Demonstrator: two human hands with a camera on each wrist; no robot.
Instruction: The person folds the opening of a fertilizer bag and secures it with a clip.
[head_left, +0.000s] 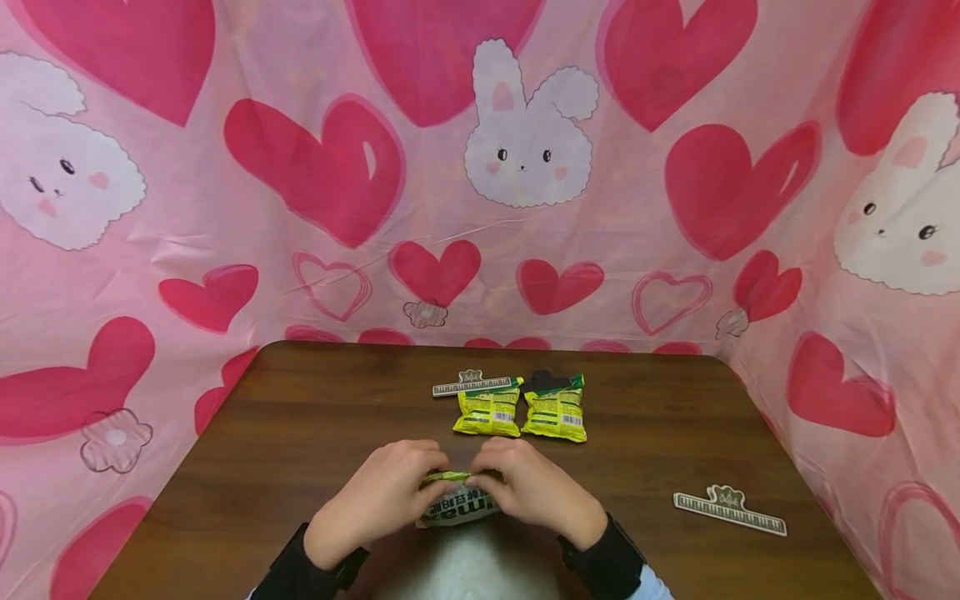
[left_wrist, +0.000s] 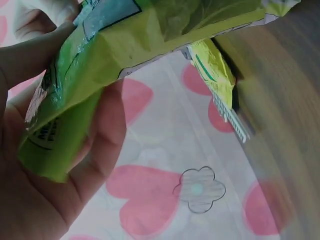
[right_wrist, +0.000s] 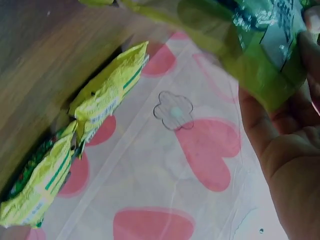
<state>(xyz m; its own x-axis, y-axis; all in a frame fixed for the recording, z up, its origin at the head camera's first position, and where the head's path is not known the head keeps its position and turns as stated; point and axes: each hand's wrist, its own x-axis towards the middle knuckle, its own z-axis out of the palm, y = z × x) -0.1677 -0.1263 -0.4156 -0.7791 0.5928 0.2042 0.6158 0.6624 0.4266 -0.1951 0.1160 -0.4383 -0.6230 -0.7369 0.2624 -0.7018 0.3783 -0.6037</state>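
Note:
Both hands hold the top edge of a green plastic packet (head_left: pixel 453 507) with dark printed lettering, close to the table's near side. My left hand (head_left: pixel 382 492) pinches the left part of this edge, thumb in front and fingers behind. On the right part, my right hand (head_left: pixel 536 483) pinches in the same way. The left wrist view shows the packet's green top (left_wrist: pixel 60 150) folded over between thumb and fingers. In the right wrist view, the packet's corner (right_wrist: pixel 270 85) lies between the right thumb and fingers, partly cut off by the frame.
Beyond the hands, two yellow packets (head_left: pixel 487 411) lie side by side. A ruler-like white clip (head_left: pixel 472 385) sits at the left one's top, a black clip (head_left: pixel 546 380) at the other's. Another white clip (head_left: pixel 729 510) lies at right on the brown table (head_left: pixel 337 392). A pink cloth (head_left: pixel 420 208) hangs behind.

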